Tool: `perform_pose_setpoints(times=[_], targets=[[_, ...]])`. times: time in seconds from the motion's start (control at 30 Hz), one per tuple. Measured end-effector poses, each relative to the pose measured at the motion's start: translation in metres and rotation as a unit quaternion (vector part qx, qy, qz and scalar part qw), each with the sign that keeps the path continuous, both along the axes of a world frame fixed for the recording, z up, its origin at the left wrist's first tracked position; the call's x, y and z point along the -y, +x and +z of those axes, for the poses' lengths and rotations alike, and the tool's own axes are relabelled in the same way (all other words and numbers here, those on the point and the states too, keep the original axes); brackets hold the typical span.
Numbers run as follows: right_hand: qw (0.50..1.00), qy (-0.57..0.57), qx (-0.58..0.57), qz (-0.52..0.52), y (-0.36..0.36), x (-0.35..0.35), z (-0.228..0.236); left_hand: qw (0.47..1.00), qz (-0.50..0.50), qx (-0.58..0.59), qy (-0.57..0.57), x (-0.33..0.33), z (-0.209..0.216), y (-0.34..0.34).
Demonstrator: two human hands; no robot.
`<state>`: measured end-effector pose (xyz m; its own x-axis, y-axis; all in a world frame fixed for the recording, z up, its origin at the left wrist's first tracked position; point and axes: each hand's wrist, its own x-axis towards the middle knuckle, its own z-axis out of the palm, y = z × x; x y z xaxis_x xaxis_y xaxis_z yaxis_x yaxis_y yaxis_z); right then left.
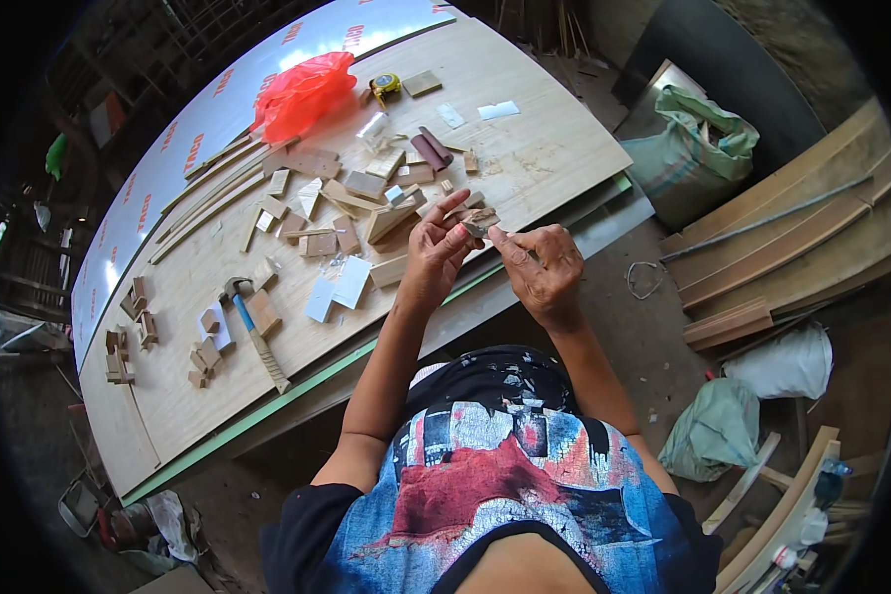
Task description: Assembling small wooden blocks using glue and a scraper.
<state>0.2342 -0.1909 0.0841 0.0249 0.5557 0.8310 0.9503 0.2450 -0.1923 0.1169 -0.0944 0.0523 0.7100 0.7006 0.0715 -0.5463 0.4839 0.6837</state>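
My left hand [436, 247] and my right hand [540, 262] meet over the front edge of a plywood worktop [525, 119]. Between their fingertips they hold a small wooden piece [480, 222]. The left fingers pinch it from the left, and the right thumb and forefinger press on it from the right. Several small wood offcuts [366, 213] lie on the board just behind my left hand. A hammer with a blue and tan handle [255, 337] lies further left on the board.
A red plastic bag [302, 94], a yellow tape measure [385, 87] and white paper pieces [339, 289] lie on the board. More small blocks [134, 332] sit at its left end. Green sacks [698, 148] and long planks [792, 238] are on the floor at the right.
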Motion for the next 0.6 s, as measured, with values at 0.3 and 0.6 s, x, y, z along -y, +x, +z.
perform_pose_setpoints(times=[0.3,0.6], targets=[[1.0,0.008,-0.009,-0.01,0.008,0.026,-0.006,0.999,-0.009,-0.022,0.028,0.022,-0.004,0.006],[1.0,0.003,-0.017,-0.008,0.007,0.034,-0.014,0.999,-0.01,-0.036,0.024,0.031,-0.001,0.005]])
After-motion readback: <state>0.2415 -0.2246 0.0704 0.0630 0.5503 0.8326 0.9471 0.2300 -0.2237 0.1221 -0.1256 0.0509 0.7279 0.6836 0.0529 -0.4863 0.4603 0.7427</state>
